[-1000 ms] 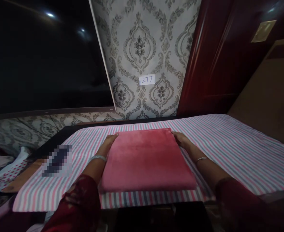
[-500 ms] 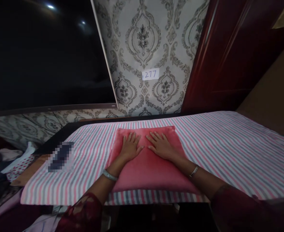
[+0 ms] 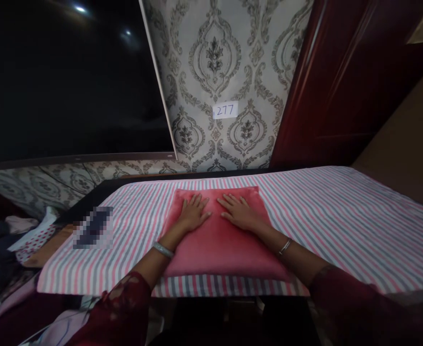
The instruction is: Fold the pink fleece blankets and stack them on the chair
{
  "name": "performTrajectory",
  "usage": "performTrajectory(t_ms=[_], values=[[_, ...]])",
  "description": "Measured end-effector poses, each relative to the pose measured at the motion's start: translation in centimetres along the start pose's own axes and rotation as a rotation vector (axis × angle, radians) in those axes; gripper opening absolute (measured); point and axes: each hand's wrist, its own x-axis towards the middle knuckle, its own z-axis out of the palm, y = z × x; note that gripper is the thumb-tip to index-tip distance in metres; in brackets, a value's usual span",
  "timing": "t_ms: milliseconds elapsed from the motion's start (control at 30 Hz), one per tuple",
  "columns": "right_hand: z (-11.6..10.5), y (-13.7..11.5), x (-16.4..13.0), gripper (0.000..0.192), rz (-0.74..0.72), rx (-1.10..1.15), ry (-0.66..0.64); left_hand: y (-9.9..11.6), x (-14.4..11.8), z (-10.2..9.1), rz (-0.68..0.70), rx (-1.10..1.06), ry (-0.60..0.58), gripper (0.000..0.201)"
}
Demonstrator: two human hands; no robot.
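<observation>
A pinkish-red square cushion (image 3: 214, 250) lies flat on a striped cloth (image 3: 322, 216) of pink, white and grey. My left hand (image 3: 194, 214) rests palm down on the cushion's upper left part, fingers spread. On the upper right part, my right hand (image 3: 239, 212) lies flat too, its fingers apart. A gap of bare cushion shows between the two thumbs. Neither hand grips anything. Each wrist wears a bangle, and the forearms cover parts of the cushion's left and right edges.
A blurred-out dark object (image 3: 93, 228) lies on the cloth at left. A large dark TV screen (image 3: 70, 86) stands behind at left, beside patterned wallpaper with a paper label (image 3: 225, 110) reading 277. Clothes (image 3: 27, 240) are piled at the lower left. A dark red door (image 3: 326, 86) is at right.
Both hands stay spread on the cushion in nearly the same spots. The whole view has shifted slightly, and the table's front edge now sits a little higher in the picture.
</observation>
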Motion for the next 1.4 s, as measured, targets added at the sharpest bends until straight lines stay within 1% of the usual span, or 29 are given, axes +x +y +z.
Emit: performTrajectory(t_ms=[67, 167, 233, 300, 333, 400, 500, 600, 800, 867, 933, 1000, 1067, 1100, 1167, 1233, 1267, 1333, 1400], values=[[-1.0, 1.2, -0.1, 0.059, 0.04, -0.031, 0.034, -0.8, 0.1, -1.2, -0.014, 0.019, -0.007, 0.065], [-1.4, 3.2, -0.4, 0.06, 0.162, -0.081, 0.09, -2.5, 0.4, -2.1, -0.109, 0.084, 0.052, 0.063], [-0.6, 4.2, -0.7, 0.061, 0.209, -0.082, 0.09, -3.7, 0.4, -1.7, -0.188, 0.071, 0.043, 0.064], [0.7, 4.7, -1.0, 0.061, 0.232, -0.075, 0.103, -4.7, 0.5, -0.6, -0.23, 0.016, 0.022, 0.066], [1.4, 4.8, -1.2, 0.061, 0.241, -0.072, 0.12, -5.1, 0.5, 0.0, -0.232, -0.009, 0.027, 0.066], [2.5, 5.0, -1.4, 0.061, 0.252, -0.064, 0.153, -5.7, 0.5, 1.2, -0.203, -0.024, 0.076, 0.066], [3.4, 5.3, -1.5, 0.061, 0.248, -0.046, 0.173, -6.1, 0.5, 2.3, -0.149, 0.012, 0.165, 0.064], [3.7, 5.6, -1.5, 0.061, 0.233, -0.043, 0.182, -6.0, 0.4, 2.5, -0.14, 0.048, 0.201, 0.062], [3.7, 5.5, -1.5, 0.06, 0.224, -0.055, 0.196, -5.4, 0.1, 2.0, -0.17, 0.051, 0.167, 0.062], [2.9, 5.4, -1.3, 0.059, 0.226, -0.053, 0.173, -5.4, 0.3, 1.5, -0.18, 0.018, 0.141, 0.063], [1.6, 5.1, -1.3, 0.058, 0.237, -0.055, 0.116, -5.3, 0.5, 0.5, -0.196, -0.014, 0.074, 0.063], [-0.1, 4.3, -1.8, 0.059, 0.251, -0.056, 0.07, -4.7, 0.1, -1.0, -0.218, -0.02, 0.02, 0.065], [-1.6, 2.9, -3.1, 0.06, 0.223, -0.05, 0.096, -3.5, -1.3, -2.4, -0.207, 0.003, 0.047, 0.069], [-2.0, 2.0, -4.1, 0.061, 0.18, -0.047, 0.135, -2.6, -2.4, -2.9, -0.17, 0.023, 0.083, 0.07], [-2.0, -0.1, -6.5, 0.062, 0.069, -0.05, 0.21, -0.5, -5.2, -3.2, -0.036, 0.068, 0.148, 0.068], [-1.1, -2.1, -8.7, 0.063, -0.011, -0.063, 0.209, 1.7, -8.1, -2.3, 0.107, 0.095, 0.157, 0.067], [-0.5, -2.9, -9.5, 0.064, -0.027, -0.07, 0.186, 2.6, -9.3, -1.5, 0.137, 0.098, 0.157, 0.068], [0.9, -3.9, -10.6, 0.063, -0.025, -0.082, 0.136, 3.8, -10.9, 0.5, 0.135, 0.089, 0.139, 0.069], [1.9, -4.2, -10.9, 0.063, -0.01, -0.094, 0.116, 4.2, -11.4, 2.3, 0.108, 0.08, 0.143, 0.068]])
